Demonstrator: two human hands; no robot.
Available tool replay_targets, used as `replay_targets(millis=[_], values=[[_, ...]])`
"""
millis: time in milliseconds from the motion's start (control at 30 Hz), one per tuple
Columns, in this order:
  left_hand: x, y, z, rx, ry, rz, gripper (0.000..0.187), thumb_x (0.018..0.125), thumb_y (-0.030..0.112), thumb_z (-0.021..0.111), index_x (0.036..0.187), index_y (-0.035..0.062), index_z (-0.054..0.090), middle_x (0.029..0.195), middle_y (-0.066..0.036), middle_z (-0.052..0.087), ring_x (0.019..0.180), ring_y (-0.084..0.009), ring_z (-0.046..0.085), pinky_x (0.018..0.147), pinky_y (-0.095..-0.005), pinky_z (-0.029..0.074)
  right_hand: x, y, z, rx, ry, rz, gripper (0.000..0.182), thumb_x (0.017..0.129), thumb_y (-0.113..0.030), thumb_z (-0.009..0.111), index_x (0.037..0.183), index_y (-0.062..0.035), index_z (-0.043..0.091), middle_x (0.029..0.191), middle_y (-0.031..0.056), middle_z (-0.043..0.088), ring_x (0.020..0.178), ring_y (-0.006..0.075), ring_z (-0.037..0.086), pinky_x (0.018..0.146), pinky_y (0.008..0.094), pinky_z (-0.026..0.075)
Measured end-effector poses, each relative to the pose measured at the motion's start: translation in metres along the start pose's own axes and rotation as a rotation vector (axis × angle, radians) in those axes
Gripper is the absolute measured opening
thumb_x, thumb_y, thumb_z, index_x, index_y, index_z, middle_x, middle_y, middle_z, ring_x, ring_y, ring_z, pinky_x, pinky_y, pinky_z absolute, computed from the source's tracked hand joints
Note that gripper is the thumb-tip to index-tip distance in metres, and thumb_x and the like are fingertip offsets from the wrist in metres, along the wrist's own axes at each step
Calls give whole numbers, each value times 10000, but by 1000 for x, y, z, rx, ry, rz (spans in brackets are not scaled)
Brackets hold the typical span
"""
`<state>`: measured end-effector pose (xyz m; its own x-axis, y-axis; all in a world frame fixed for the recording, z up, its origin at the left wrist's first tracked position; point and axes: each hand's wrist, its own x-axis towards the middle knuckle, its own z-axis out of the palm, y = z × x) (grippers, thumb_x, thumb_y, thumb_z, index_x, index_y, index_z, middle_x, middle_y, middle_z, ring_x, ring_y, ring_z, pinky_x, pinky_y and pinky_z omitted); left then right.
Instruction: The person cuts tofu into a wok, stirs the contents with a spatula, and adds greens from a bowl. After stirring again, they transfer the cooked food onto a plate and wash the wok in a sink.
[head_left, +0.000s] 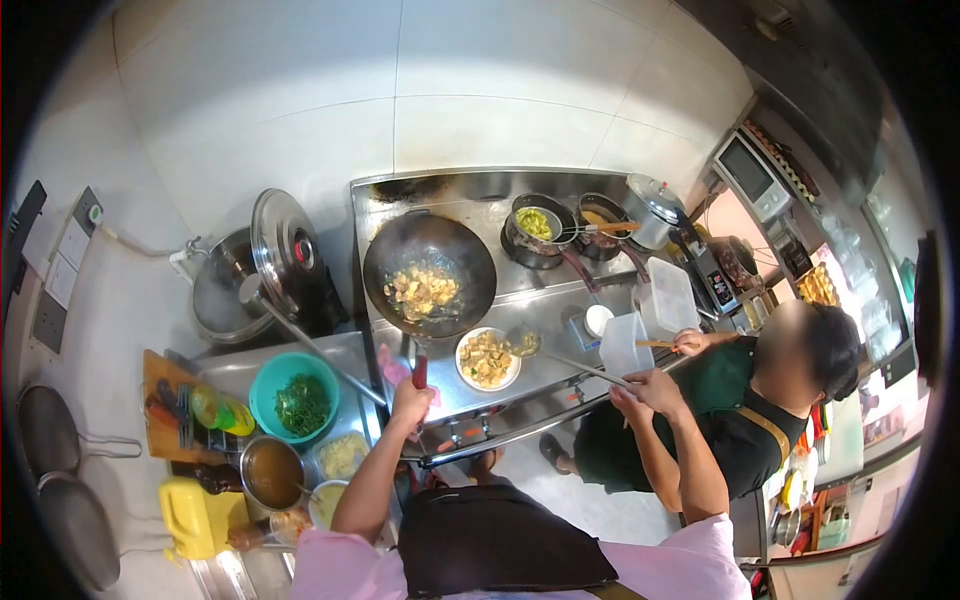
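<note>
My left hand (412,405) is closed around the red-ended handle (420,371) of a dark wok (388,268). Browned, yellowish pieces of food (422,292) lie in the wok. A pink cloth (391,364) is beside that hand. In my right hand (655,389) is the long handle of a metal ladle (585,368). The ladle's bowl is at the right rim of a white bowl (461,372), which holds similar chopped food (488,357).
A co-worker (790,400) stands close on my right, one hand (688,342) at a clear plastic container (625,345). Pots (540,225) occupy the back burners. At left are a teal bowl of greens (262,385), a brown-liquid pot (272,470) and a yellow jug (200,520).
</note>
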<state>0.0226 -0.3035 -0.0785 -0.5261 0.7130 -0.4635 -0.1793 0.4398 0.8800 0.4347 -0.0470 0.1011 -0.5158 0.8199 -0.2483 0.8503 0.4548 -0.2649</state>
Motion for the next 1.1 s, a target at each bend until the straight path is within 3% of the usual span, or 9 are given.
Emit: replay_targets(millis=[67,100,333,533,667,767,867,967,1100], values=[[-2,0,1,-15,7,6,100,831,94,604,884,9,605,572,-54,557,420,-161,516,388,-336,404,1,3,-2,297,-14,-14,346,883,-301,649,1144,-92,736,842,157,731,734,226,707,696,355,537],[-3,0,3,-20,8,8,99,830,90,603,884,7,607,574,-56,559,421,-162,517,385,-335,407,7,6,-6,347,-64,42,353,864,-312,664,1154,-124,735,994,186,730,960,333,713,854,386,535],[-3,-3,14,-23,52,13,96,816,91,615,826,-4,628,577,-81,575,383,-170,503,366,-338,404,82,-148,-44,-260,109,-49,289,891,-304,609,1098,-164,754,1006,163,733,958,356,703,853,442,550],[-8,9,-4,68,1,-20,123,829,137,605,814,18,580,512,-62,549,357,-185,514,320,-366,372,159,-176,-56,-408,-21,-174,287,841,-381,641,1062,-247,768,1013,150,732,949,348,698,830,456,555],[0,-3,-13,129,0,67,104,824,120,576,794,21,568,503,-70,552,378,-193,547,320,-373,375,195,-142,35,-227,-131,-190,336,876,-334,632,1125,-135,739,1105,155,718,1060,335,681,917,413,530],[-4,9,-16,193,12,31,118,803,123,583,737,27,590,502,-71,557,381,-195,556,345,-364,393,217,-115,153,403,-127,-225,398,896,-339,644,1221,-115,699,1188,161,693,1102,326,669,977,386,501],[-6,11,-15,137,-11,13,134,798,125,584,705,29,593,500,-59,551,377,-180,542,339,-345,375,202,-136,180,576,-9,-217,390,905,-276,684,1229,-58,689,1091,165,736,996,161,687,888,303,520],[-14,21,-14,58,-43,-3,139,801,132,587,701,36,595,497,-40,534,369,-158,513,330,-326,350,200,-135,187,644,-71,-160,381,902,-321,650,1237,-146,693,1206,150,687,1140,308,653,1000,361,483],[-23,31,-14,-20,-92,-21,125,809,146,599,751,36,599,512,-21,519,370,-134,484,333,-308,333,180,-121,166,550,-25,-138,377,902,-323,650,1239,-159,693,1202,144,689,1137,301,654,990,362,489]])
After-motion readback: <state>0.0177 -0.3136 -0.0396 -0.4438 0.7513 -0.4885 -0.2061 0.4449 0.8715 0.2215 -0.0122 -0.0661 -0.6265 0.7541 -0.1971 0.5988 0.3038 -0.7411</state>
